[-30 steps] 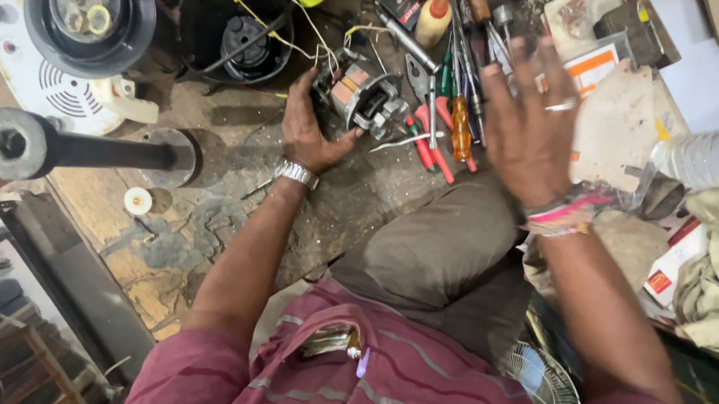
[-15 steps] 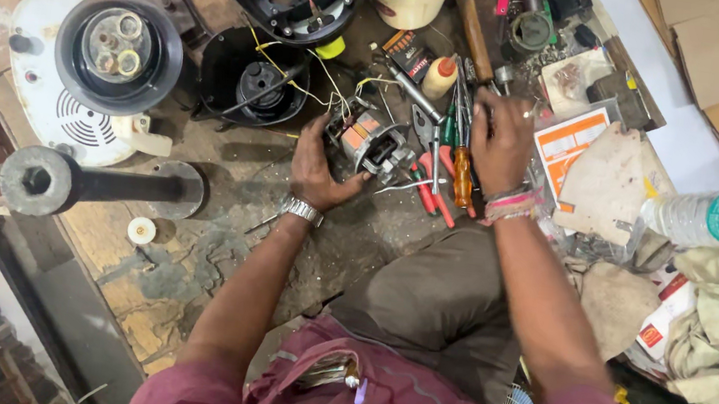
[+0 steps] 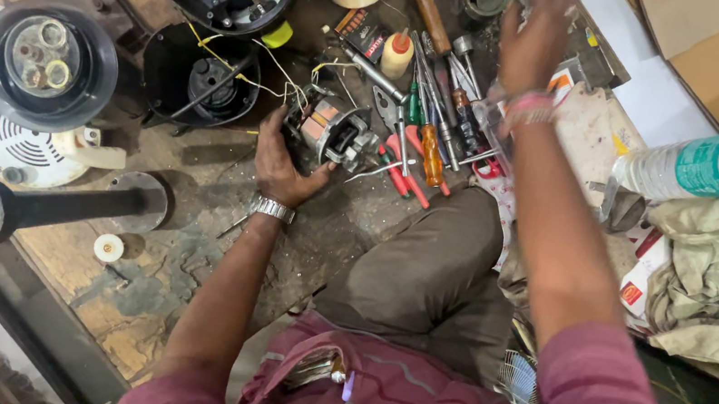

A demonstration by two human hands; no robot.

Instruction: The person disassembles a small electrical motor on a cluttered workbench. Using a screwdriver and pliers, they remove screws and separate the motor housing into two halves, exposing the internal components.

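Small electric motor with copper windings and a bare metal frame (image 3: pixel 331 133) sits on the stained workshop floor, clamped in the left hand (image 3: pixel 278 160), shaft end pointing right toward the scattered screwdrivers (image 3: pixel 421 146); the right hand (image 3: pixel 532 45) hovers well apart, fingers loosely spread, blurred, over tools near the floor's far edge

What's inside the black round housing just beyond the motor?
Inside the black housing: a dark hub at its centre and yellow wires crossing its rim. The bottom is too dark to make out.
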